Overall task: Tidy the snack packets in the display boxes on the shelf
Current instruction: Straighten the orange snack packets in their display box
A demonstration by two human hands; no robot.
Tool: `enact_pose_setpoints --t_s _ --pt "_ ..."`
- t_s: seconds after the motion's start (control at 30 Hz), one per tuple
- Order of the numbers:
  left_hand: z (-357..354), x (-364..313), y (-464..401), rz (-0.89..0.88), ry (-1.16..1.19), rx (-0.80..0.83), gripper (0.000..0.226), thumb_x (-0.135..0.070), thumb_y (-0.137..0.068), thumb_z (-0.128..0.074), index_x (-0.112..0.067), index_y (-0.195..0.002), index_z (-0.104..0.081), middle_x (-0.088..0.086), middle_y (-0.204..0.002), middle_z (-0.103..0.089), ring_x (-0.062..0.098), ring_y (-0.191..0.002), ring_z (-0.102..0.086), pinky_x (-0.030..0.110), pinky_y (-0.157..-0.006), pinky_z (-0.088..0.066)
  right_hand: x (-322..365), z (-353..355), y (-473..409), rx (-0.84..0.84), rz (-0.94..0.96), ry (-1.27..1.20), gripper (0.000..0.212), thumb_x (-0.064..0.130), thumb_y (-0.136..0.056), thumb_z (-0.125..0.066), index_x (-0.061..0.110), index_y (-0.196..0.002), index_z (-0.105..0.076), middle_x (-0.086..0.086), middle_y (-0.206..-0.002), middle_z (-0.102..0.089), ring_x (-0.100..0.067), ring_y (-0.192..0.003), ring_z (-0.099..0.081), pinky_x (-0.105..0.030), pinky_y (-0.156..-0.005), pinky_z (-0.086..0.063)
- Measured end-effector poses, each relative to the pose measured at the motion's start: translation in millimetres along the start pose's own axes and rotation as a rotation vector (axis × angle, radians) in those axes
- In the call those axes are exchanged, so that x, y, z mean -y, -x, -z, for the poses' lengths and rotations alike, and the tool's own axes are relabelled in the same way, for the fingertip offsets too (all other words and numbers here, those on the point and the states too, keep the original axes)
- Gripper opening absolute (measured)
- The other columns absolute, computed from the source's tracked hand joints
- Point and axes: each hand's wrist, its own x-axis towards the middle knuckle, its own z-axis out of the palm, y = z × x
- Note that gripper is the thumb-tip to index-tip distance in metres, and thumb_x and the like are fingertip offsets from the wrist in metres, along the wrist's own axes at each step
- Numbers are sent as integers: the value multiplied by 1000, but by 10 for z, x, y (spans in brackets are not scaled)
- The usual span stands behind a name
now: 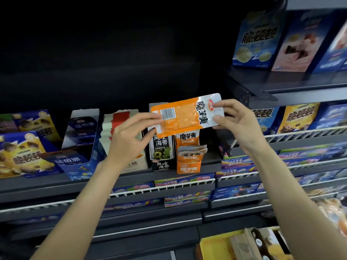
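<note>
A person holds a flat orange-and-clear plastic snack packet (187,114) sideways in both hands in front of a dark grey metal store shelf (56,182). The left hand (129,136) pinches the packet's barcode end between thumb and fingers; the right hand (238,121) pinches the opposite end, near its red logo. The packet hangs in the air, tilted slightly, just above an orange cardboard display box (188,166) that stands on the shelf and contains more orange packets of the same kind, their tops fanned forward. Touching that box on its left stands a black cardboard display box (162,164) printed with white characters and green seaweed. Further left, partly behind the left hand, sits a cream cardboard display box (135,164) of red-and-white packets, then a blue cardboard display box (78,166) with dark blue packets. Blue and yellow biscuit cartons fill the neighbouring shelves.
</note>
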Motion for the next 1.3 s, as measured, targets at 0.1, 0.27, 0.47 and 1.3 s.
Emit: enact_pose_setpoints --t_s 0.1,0.27,0.47,1.3 --pt "-22 26 40 -67 -58 1 25 1 -80 -72 -1 -105 -70 4 -112 -64 8 -107 -60 19 -97 -47 -14 -14 16 -17 90 6 27 -2 -89 -61 21 -102 -60 7 -100 -71 -15 -95 -69 -24 -73 -57" --pt "-57 68 52 -91 -63 -33 24 1 -82 -70 0 -106 -69 6 -113 -65 12 -107 -62 23 -96 -49 -6 -11 31 -9 131 4 27 -2 -91 -57 19 -108 -60 13 -103 -72 -9 -98 -67 -19 -77 -54" --pt "-199 37 -11 387 237 -169 16 -12 -88 -64 -14 -103 -70 -6 -98 -72 6 -93 -68 28 -82 -56 21 70 34 83 169 135 35 -4 -90 -54 22 -113 -62 6 -109 -68 -10 -108 -62 -26 -87 -51" --pt "-360 -311 219 457 146 576 35 -40 -87 -64 -33 -121 -61 -25 -114 -58 -7 -104 -54 24 -93 -47 -76 -14 -591 325 521 952 14 18 -88 -68 9 -98 -74 11 -81 -70 6 -71 -62 -18 -72 -52"
